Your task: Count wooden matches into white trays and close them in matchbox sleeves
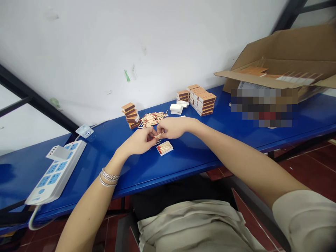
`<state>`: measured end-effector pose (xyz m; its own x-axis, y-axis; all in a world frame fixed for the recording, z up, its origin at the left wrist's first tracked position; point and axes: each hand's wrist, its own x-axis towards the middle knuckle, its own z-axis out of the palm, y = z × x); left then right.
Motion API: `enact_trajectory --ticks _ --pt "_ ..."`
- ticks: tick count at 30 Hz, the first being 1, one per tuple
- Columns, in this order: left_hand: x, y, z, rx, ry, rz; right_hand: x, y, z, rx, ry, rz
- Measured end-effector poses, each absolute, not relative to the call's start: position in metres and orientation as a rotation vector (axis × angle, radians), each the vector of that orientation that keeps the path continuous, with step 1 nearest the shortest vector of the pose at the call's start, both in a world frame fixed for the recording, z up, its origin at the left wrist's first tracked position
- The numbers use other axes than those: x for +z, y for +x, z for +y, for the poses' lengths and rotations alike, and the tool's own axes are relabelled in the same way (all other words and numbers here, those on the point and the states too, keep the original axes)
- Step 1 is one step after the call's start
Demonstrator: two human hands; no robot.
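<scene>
Tight fingertip pinch on few wooden matches by left hand & right hand, just above open matchbox tray on blue surface, sticks best kept parallel, heads matching tray's, loose match pile just beyond.

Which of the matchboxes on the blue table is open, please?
The white tray by the left hand, showing red-tipped matches; the other boxes look closed.
</scene>
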<state>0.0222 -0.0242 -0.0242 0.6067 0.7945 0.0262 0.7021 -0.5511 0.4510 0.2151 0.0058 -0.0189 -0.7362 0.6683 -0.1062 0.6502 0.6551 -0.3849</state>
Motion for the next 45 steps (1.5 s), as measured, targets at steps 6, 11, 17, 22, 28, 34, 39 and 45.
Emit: enact_trajectory --ticks 6,11,17,22,28,34,39,45 --pt "-0.017 0.025 -0.034 0.237 2.385 1.059 -0.003 0.221 -0.008 0.716 -1.094 -2.957" --pt "-0.013 0.029 -0.04 0.203 2.428 1.083 -0.001 0.218 -0.012 0.746 -1.109 -2.987" --pt "-0.015 0.032 -0.042 0.196 2.539 1.093 -0.007 0.216 -0.007 0.789 -1.068 -3.005" --pt "-0.017 0.033 -0.043 0.212 2.59 1.07 -0.007 0.217 -0.006 0.812 -1.085 -2.986" --pt "-0.021 0.036 -0.043 0.24 2.641 1.079 -0.005 0.218 -0.006 0.867 -1.116 -2.966" --pt "-0.022 0.038 -0.043 0.29 2.641 1.089 -0.005 0.221 -0.004 0.848 -1.098 -2.967" --pt "-0.024 0.038 -0.042 0.34 2.619 1.092 -0.005 0.224 -0.001 0.847 -1.099 -2.952" --pt "-0.026 0.039 -0.042 0.331 2.636 1.075 -0.005 0.223 -0.003 0.825 -1.135 -2.972"
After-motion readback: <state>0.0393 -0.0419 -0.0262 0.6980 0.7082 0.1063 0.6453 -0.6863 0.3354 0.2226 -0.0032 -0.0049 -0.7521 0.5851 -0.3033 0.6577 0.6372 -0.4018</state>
